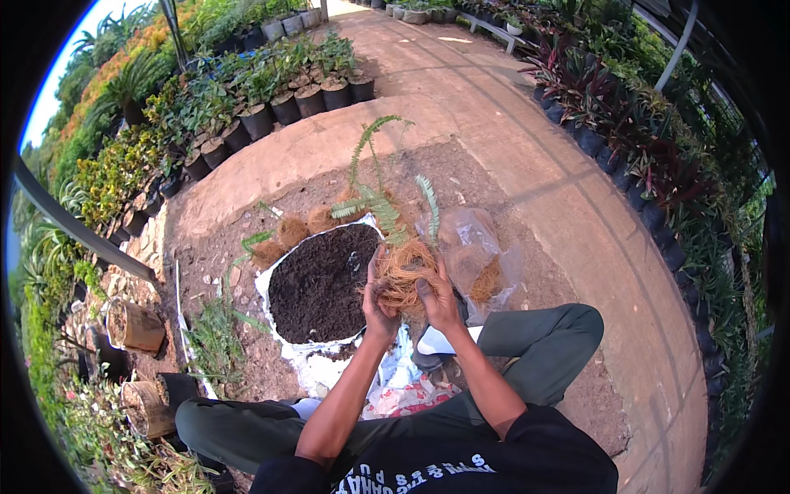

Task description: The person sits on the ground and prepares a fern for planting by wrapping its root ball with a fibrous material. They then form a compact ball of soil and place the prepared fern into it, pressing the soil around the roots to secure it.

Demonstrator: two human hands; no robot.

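Between both palms I hold a ball of brown coconut fibre [404, 278], with green fern fronds [386, 216] standing out of its far side. My left hand [378, 302] cups its left side. On the right, my right hand [439, 299] presses the fibre with the thumb on top. Just left of the ball lies an open white sack [264, 293] full of dark soil [315, 284]. A clear plastic bag [475, 241] with loose coconut fibre [486, 281] inside rests to the right of my hands.
Several fibre balls [292, 231] sit along the sack's far edge. Loose fern fronds [216, 339] lie on the ground at left. Potted plants [308, 99] line the paved path [419, 74]; dark bags of purple-leaved plants [617, 123] border the right. A metal pole [80, 228] slants at left.
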